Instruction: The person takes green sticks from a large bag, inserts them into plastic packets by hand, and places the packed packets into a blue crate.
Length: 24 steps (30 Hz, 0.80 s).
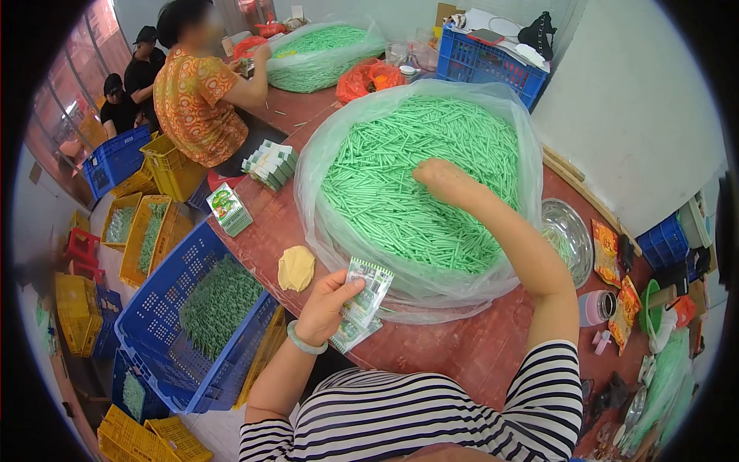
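Green thin sticks [385,154] fill a large clear plastic bag [308,192] on the red worn tabletop [469,346]. The right hand [445,183] reaches in from a bent elbow, palm down over the pile, its fingers curled together and partly hidden, so whether they grip any sticks cannot be told. The left hand [327,304], forearm raised, is half closed, thumb pressed flat across printed white-and-green plastic packets [369,289] just beside the bag. Near that hand lies a crumpled pale-yellow cloth [296,268]; farther out stands a stack of printed packets [229,209].
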### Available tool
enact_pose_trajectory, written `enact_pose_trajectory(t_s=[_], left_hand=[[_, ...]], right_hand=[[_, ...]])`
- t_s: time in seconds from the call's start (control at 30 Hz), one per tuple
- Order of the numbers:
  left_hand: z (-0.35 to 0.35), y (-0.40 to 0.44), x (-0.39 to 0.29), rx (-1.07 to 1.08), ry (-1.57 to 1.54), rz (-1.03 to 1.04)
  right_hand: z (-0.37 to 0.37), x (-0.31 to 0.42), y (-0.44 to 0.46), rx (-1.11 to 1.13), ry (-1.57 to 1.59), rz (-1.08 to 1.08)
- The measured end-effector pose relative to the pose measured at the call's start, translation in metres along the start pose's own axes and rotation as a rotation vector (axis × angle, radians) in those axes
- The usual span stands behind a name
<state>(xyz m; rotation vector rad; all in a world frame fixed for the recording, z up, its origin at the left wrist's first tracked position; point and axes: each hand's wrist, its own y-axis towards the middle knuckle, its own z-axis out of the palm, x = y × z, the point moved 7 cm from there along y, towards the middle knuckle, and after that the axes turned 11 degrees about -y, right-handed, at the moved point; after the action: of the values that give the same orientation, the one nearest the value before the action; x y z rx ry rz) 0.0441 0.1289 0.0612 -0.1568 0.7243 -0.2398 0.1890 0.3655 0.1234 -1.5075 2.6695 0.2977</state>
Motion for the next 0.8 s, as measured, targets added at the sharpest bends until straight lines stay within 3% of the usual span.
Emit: enact_pose_trajectory(t_s=[0.3, 0.4, 0.6, 0.8], left_hand=[[0.004, 0.022, -0.015, -0.002, 0.011, 0.085], [0.005, 0.026, -0.020, -0.002, 0.021, 0.107], [0.009, 0.033, -0.029, 0.001, 0.087, 0.177], [0.044, 0.064, -0.038, 0.010, 0.324, 0.335]], right_hand=[[0.005, -0.012, -0.009, -0.016, 0.076, 0.072], [-0.012, -0.021, -0.016, -0.199, 0.262, 0.100], [-0.023, -0.056, -0.042, -0.135, 0.974, 0.577], [0.005, -0.048, -0.052, -0.063, 0.979, 0.613]])
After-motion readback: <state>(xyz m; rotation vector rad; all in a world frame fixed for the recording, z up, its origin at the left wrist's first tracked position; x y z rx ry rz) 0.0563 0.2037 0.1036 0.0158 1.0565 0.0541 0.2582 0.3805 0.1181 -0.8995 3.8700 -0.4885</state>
